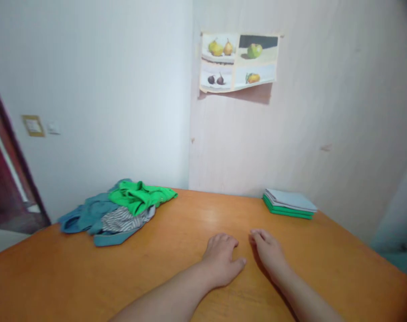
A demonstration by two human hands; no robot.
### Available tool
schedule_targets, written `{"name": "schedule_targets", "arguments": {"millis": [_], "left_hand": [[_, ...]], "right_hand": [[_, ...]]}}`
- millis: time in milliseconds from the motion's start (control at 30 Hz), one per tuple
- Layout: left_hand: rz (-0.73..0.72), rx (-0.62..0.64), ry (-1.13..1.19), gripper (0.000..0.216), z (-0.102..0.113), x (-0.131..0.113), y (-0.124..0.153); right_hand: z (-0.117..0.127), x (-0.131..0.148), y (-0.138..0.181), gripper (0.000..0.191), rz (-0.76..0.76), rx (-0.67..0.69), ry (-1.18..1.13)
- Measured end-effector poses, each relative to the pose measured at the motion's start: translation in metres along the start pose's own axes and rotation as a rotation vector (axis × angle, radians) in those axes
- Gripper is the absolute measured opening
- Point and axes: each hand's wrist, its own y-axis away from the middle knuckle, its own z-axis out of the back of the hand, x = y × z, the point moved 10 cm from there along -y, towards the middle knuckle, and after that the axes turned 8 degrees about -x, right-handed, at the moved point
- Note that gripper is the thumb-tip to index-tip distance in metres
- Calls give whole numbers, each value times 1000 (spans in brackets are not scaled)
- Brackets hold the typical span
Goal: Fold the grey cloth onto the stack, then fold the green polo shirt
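My left hand (223, 259) is palm down just above or on the wooden table (176, 286), its thumb spread away from the fingers and nothing in it. To its right, my right hand (267, 250) is turned on its side, fingers curled in toward the thumb, with no object showing in them. A gap separates the two hands. Beyond the right hand lies a neat stack of folded cloths (289, 205), light grey on top of green. On the far left is a loose heap of clothes, with a bright green garment (139, 197) over blue-teal ones (96, 212) and a striped grey-white piece (119, 220).
A wall (122, 89) stands directly behind the table's far edge. On it hang a fruit picture poster (238, 62) and, at left, a switch plate (33, 126) with a second white plate (53, 128) beside it. A dark reddish door frame (18, 156) borders the left side.
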Motion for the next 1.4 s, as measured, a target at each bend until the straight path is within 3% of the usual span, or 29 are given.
{"name": "schedule_targets", "arguments": {"millis": [267, 467, 700, 1133, 1267, 1400], "left_hand": [[31, 23, 11, 57, -11, 13, -2], [28, -59, 78, 39, -4, 23, -4], [-17, -121, 116, 28, -4, 24, -8], [-93, -45, -83, 12, 5, -2, 7], [-30, -76, -86, 14, 26, 15, 13], [87, -213, -166, 27, 81, 57, 15]], "right_hand": [[-12, -28, -12, 36, 55, 141, 224], [-15, -1, -3, 34, 138, 76, 295], [-14, 0, -8, 32, 113, -8, 339], [-6, 12, -4, 31, 119, -34, 292], [-5, 14, 0, 33, 122, 9, 271], [-8, 9, -1, 34, 134, 78, 269]]}}
